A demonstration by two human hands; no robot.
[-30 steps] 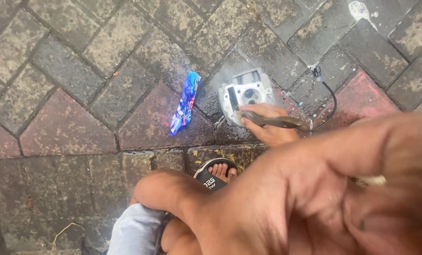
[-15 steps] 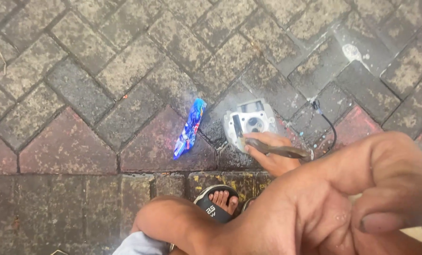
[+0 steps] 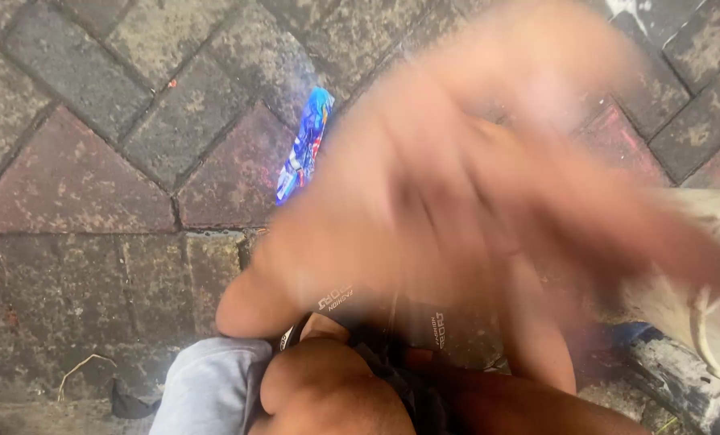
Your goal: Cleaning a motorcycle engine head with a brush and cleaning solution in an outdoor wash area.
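Observation:
My left hand (image 3: 473, 185) is raised close to the camera and is heavily blurred, filling the middle and right of the view. Its forearm runs down to an elbow at the lower left. The blur hides whether its fingers are closed or hold anything. My right hand and the grey metal engine part on the paving are both hidden behind it. Just left of the blurred hand, a blue wrapper (image 3: 304, 145) lies on the brick paving (image 3: 94, 161).
Below are my knee (image 3: 328, 387), grey shorts (image 3: 207, 387) and a black sandal strap (image 3: 336, 298). A pale, off-white object (image 3: 698, 298) and a dark grimy pipe (image 3: 674, 379) sit at the lower right. A kerb edge crosses the paving at the left.
My left hand has swung up and leftward across the camera, now covering the metal part, the tool and my right hand. The view has tilted down toward my legs.

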